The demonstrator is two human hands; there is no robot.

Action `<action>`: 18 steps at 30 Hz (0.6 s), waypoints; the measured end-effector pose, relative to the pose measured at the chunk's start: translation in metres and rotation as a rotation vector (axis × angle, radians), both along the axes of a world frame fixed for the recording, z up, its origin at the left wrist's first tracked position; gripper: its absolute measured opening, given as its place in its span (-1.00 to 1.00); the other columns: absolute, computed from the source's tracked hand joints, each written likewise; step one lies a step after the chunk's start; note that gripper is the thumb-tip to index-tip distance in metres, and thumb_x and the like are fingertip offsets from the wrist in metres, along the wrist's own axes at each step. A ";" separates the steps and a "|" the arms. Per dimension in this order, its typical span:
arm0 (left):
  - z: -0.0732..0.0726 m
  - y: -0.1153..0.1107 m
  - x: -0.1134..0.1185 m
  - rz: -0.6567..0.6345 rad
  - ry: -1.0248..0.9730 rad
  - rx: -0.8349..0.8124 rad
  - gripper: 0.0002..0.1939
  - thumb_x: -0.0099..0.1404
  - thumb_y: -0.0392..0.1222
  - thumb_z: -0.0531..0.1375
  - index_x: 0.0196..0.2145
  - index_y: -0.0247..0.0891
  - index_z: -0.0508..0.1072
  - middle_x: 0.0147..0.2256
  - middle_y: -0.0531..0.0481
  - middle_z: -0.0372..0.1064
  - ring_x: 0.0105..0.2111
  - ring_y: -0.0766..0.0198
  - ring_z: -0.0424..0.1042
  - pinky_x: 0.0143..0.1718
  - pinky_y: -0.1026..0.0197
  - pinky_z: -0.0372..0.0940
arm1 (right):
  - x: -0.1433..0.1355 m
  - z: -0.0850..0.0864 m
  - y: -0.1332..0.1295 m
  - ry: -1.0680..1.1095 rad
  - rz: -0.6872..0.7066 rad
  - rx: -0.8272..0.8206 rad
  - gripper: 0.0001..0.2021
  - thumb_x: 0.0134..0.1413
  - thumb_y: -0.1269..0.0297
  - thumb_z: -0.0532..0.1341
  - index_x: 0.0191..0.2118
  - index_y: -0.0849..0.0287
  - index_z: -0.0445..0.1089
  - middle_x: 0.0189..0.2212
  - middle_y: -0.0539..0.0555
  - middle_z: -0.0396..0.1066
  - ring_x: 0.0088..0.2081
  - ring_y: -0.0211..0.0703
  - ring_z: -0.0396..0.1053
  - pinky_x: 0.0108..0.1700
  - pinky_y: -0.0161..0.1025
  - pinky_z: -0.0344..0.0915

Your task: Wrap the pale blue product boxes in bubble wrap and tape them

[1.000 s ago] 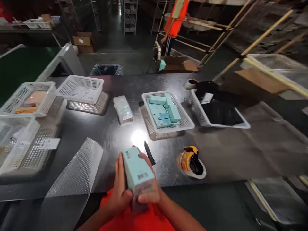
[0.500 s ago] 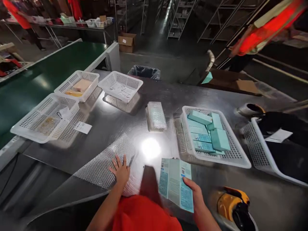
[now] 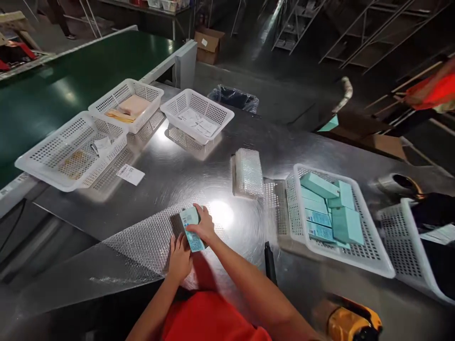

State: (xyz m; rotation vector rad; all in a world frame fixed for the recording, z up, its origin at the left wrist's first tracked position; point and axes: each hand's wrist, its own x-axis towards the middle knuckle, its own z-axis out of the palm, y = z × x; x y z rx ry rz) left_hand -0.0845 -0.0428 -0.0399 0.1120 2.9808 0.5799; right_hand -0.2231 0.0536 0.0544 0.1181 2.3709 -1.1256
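My right hand (image 3: pixel 203 224) grips a light teal box (image 3: pixel 192 229) with printed labels, held over a sheet of bubble wrap (image 3: pixel 142 237). Just left of the box's lower end, my left hand (image 3: pixel 179 258) has its fingers apart, resting on the wrap with the fingertips close to the box. The wrap spreads across the near left edge of the metal table. Beyond my hands lies a bubble-wrapped bundle (image 3: pixel 249 173). To the right, a white basket (image 3: pixel 382 255) contains several teal boxes (image 3: pixel 346 226).
Three white baskets stand at the left and back, one holding papers (image 3: pixel 198 122). A white label (image 3: pixel 131 174) lies before them. A black tool (image 3: pixel 270 263) and a yellow tape dispenser (image 3: pixel 353 322) are at the near right. A green conveyor (image 3: pixel 78 71) runs behind.
My right hand has moved left with teal packaging, now over the bubble wrap beside my left hand. The black tool has come into view. The camera view has shifted.
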 end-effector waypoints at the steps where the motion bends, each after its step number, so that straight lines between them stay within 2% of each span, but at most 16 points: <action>1: -0.003 -0.003 0.002 -0.034 -0.007 -0.005 -0.53 0.24 -0.11 0.16 0.12 -0.10 0.38 0.23 -0.16 0.20 0.29 -0.10 0.03 0.27 -0.43 -0.17 | -0.001 -0.007 -0.007 0.061 0.066 0.159 -0.10 -0.34 0.23 0.39 0.25 -0.12 0.13 0.30 0.20 -0.04 0.19 0.28 0.09 0.09 0.14 0.11; 4: -0.016 -0.009 0.007 -0.089 -0.019 -0.038 -0.56 0.24 -0.10 0.13 0.08 -0.17 0.42 0.26 -0.20 0.16 0.32 -0.16 -0.03 0.24 -0.50 -0.20 | 0.005 -0.025 -0.021 0.184 0.224 0.436 -0.14 -0.25 0.20 0.38 0.26 -0.12 0.11 0.36 0.25 -0.22 0.23 0.37 -0.03 0.12 0.21 0.00; 7: -0.024 -0.012 0.011 -0.098 0.049 -0.037 -0.52 0.23 -0.20 0.13 0.12 -0.22 0.38 0.25 -0.20 0.18 0.31 -0.10 0.00 0.27 -0.37 -0.05 | 0.015 -0.038 -0.030 0.240 0.270 0.559 -0.17 -0.19 0.16 0.36 0.27 -0.11 0.08 0.38 0.25 -0.26 0.24 0.41 -0.06 0.12 0.23 -0.04; 9: -0.024 -0.018 0.016 -0.094 0.106 -0.029 -0.53 0.21 -0.31 0.10 0.09 -0.26 0.41 0.19 -0.20 0.28 0.28 -0.01 0.10 0.28 -0.25 0.02 | 0.019 -0.043 -0.034 0.254 0.261 0.600 -0.17 -0.18 0.14 0.36 0.27 -0.12 0.06 0.39 0.25 -0.29 0.24 0.42 -0.07 0.12 0.23 -0.05; 11: -0.021 -0.027 0.024 -0.059 0.132 -0.045 -0.54 0.22 -0.33 0.08 0.08 -0.29 0.41 0.17 -0.22 0.30 0.26 0.00 0.13 0.29 -0.25 0.00 | 0.020 -0.045 -0.037 0.257 0.253 0.623 -0.17 -0.17 0.13 0.35 0.27 -0.12 0.05 0.39 0.24 -0.31 0.25 0.43 -0.08 0.11 0.23 -0.06; 15: -0.016 -0.046 0.039 0.037 0.093 -0.157 -0.42 0.29 -0.11 0.08 0.26 -0.08 0.18 0.32 -0.16 0.02 0.32 -0.19 -0.07 0.22 -0.52 -0.25 | 0.022 -0.044 -0.040 0.263 0.248 0.636 -0.18 -0.16 0.13 0.35 0.27 -0.11 0.06 0.39 0.26 -0.30 0.24 0.45 -0.07 0.11 0.24 -0.05; 18: -0.016 -0.050 0.042 0.048 0.037 -0.208 -0.41 0.30 -0.02 0.07 0.28 -0.03 0.14 0.35 -0.13 -0.05 0.33 -0.21 -0.12 0.22 -0.52 -0.33 | 0.026 -0.043 -0.042 0.278 0.250 0.633 -0.17 -0.17 0.14 0.36 0.27 -0.10 0.04 0.38 0.28 -0.30 0.24 0.47 -0.08 0.10 0.25 -0.05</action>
